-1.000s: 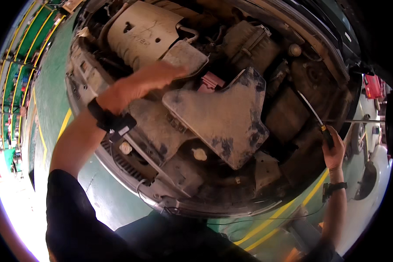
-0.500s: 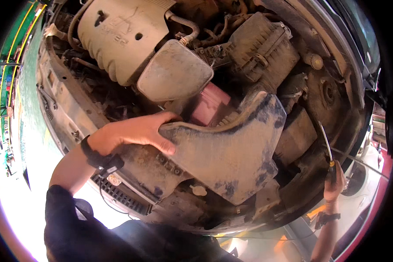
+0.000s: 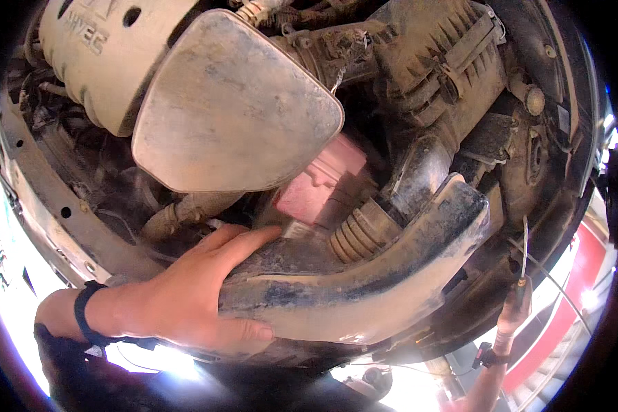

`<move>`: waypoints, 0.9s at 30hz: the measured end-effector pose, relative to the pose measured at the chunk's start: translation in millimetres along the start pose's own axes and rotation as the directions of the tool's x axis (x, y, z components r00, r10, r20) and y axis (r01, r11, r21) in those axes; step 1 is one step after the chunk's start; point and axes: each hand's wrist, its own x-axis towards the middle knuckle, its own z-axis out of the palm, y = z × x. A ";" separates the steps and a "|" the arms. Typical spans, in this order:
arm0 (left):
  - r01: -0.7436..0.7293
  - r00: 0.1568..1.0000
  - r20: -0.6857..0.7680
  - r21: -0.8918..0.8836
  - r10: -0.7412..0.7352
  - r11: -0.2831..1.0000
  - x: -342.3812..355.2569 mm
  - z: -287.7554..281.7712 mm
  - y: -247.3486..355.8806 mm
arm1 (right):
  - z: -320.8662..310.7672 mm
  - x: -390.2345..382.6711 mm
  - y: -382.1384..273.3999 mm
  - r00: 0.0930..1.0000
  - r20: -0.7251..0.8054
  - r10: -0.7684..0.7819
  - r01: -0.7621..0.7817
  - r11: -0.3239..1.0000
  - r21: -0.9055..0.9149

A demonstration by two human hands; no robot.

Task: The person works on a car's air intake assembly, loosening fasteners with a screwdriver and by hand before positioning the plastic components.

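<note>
Dusty plastic air intake duct (image 3: 384, 302) lies tilted at the near side of the engine bay. My left hand (image 3: 185, 292) is closed round its left end, thumb on the near face and fingers over the top. A ribbed hose (image 3: 364, 230) sits just behind the duct; whether the two are joined I cannot tell. Off to the right, my right hand (image 3: 513, 312) grips a screwdriver (image 3: 526, 250), its thin shaft pointing up and away from me. The screwdriver's tip is near the fender side and apart from the duct.
A dusty engine cover (image 3: 110, 62) fills the far left, beside a flat rounded plastic box (image 3: 237, 110). Behind the duct sits a reddish box (image 3: 326, 178). The air filter housing (image 3: 453, 75) stands at the far right. A thin rod (image 3: 559, 288) slants past my right hand.
The duct has tipped, so its top edge and the ribbed hose behind show more. My left hand moved with it. The view has come closer to the engine; my right hand still holds the screwdriver.
</note>
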 end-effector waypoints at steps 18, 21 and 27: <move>0.126 0.975 0.165 0.151 -0.151 0.980 16.4 -29.3 25.3 | -51.6 194.3 -184.6 0.991 0.113 0.065 -0.125 0.219 0.968; 0.134 0.971 0.178 0.145 -0.159 0.980 24.5 -29.9 31.4 | 15.4 232.0 -272.0 0.925 0.004 0.380 -0.099 0.233 0.967; 0.140 0.967 0.185 0.177 -0.173 0.974 20.1 -27.3 32.8 | 31.0 269.5 -274.1 0.870 0.440 -0.224 -0.464 -0.068 0.883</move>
